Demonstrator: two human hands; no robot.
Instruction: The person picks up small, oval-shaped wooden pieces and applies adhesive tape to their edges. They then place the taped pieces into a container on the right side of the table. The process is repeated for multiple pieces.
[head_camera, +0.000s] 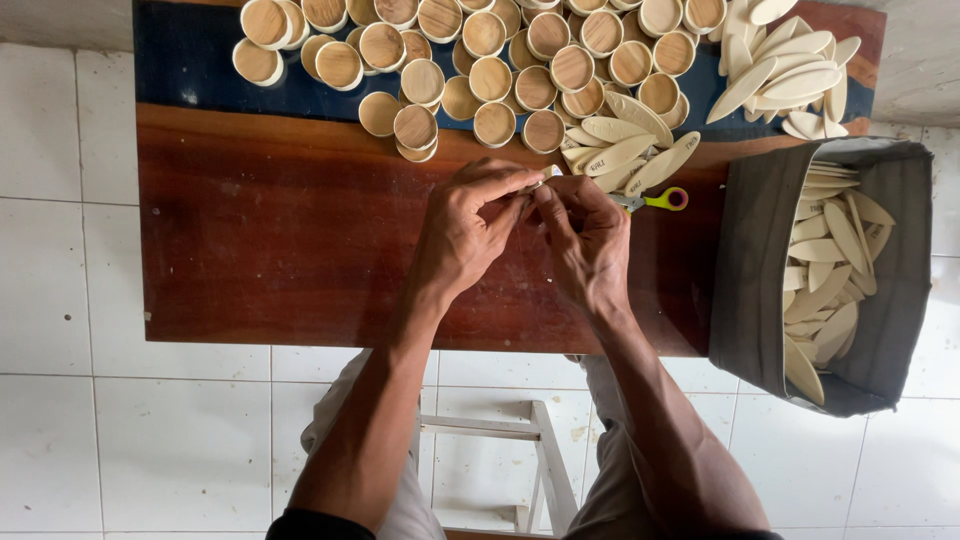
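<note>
Currently, left hand (462, 235) and right hand (590, 240) pinch a small pale wooden piece (548, 178); the yellow-handled cutter (655, 200) under the right hand may nick fingers

Round discs (480, 60) behind both hands (530, 230), bag (850, 280) to their right.

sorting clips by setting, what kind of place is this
Probably a small craft workshop making wooden pieces by hand. A wooden bench on a tiled floor carries dozens of round wooden lids and oval wooden blanks, with more ovals in a grey fabric bag.
</note>
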